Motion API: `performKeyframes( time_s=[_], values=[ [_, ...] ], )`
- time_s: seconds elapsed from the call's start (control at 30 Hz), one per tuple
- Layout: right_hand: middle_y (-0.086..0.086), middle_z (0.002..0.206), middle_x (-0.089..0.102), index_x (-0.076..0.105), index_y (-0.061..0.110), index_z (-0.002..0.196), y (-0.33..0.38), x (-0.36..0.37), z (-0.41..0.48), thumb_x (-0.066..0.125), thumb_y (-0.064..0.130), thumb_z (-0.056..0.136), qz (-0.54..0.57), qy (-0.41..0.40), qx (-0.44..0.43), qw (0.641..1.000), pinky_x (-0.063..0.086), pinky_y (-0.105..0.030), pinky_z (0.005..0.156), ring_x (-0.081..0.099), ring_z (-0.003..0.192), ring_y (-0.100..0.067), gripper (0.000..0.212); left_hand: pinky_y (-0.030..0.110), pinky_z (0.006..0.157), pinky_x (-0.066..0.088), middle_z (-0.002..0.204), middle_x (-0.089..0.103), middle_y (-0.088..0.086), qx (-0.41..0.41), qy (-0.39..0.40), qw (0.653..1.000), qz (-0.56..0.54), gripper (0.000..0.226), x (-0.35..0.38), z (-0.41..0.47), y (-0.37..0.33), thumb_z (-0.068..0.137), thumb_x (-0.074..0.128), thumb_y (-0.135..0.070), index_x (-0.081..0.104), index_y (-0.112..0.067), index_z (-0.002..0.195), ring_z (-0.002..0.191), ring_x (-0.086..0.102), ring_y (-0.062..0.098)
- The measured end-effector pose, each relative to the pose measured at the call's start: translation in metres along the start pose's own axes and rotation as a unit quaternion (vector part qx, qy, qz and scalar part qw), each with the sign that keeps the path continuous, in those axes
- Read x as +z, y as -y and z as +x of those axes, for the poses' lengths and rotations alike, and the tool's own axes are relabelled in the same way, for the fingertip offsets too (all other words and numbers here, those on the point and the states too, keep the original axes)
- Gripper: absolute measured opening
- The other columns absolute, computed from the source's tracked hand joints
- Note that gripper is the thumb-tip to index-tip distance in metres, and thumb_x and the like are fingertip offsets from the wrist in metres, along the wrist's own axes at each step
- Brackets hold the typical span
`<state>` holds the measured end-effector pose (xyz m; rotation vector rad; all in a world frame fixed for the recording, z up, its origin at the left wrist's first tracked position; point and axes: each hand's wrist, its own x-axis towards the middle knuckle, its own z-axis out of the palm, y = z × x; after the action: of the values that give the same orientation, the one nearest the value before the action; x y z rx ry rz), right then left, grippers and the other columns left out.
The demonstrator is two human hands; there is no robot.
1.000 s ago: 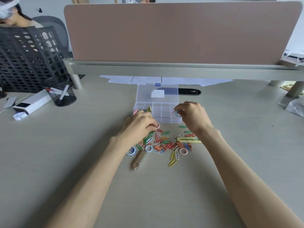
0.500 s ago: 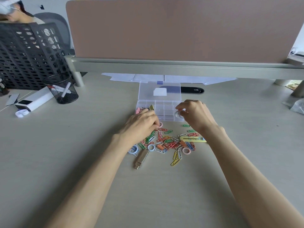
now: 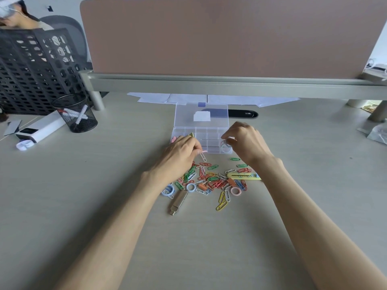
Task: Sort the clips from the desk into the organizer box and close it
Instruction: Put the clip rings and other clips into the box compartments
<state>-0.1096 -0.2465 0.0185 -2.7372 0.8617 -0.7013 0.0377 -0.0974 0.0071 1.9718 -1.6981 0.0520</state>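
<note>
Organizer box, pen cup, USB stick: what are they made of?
Organizer box: clear, glossy plastic by the look; the desk shows through lid and dividers.
Pen cup: black wire mesh, probably metal; see-through weave.
USB stick: silvery, brushed-looking case, likely metal, could be coated plastic.

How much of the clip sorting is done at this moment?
Barely started: a few pieces sit in the organizer box, lid open. The left hand pinches a white clip; the right hand holds a ring clip over a compartment. The pile of clips remains.
</note>
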Motion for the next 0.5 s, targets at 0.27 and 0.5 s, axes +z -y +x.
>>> performKeyframes(
  time_s=[0.27, 0.5],
  values=[
    [-0.008, 0.103, 0.067, 0.072, 0.015, 0.098, 0.001, 0.002, 0.001, 0.066, 0.012, 0.086, -0.010, 0.013, 0.002, 1.000, 0.051, -0.036, 0.073, 0.063, 0.084, -0.031, 0.014, 0.021, 0.079, 0.032, 0.088, 0.053, -0.002, -0.023, -0.014, 0.997, -0.072, 0.009, 0.008, 0.001, 0.001, 0.096, 0.048, -0.007, 0.054, -0.002, 0.092, 0.086, 0.044, 0.015],
    [0.000, 0.102, 0.065, 0.071, 0.021, 0.097, 0.002, -0.012, -0.010, 0.063, 0.013, 0.086, 0.014, 0.047, -0.012, 0.999, 0.049, -0.031, 0.073, 0.061, 0.077, -0.019, 0.016, -0.008, 0.083, 0.014, 0.095, 0.065, 0.012, -0.044, -0.025, 0.996, -0.079, 0.008, 0.010, 0.002, -0.002, 0.093, 0.050, -0.001, 0.056, 0.003, 0.098, 0.084, 0.049, 0.012]
  ],
)
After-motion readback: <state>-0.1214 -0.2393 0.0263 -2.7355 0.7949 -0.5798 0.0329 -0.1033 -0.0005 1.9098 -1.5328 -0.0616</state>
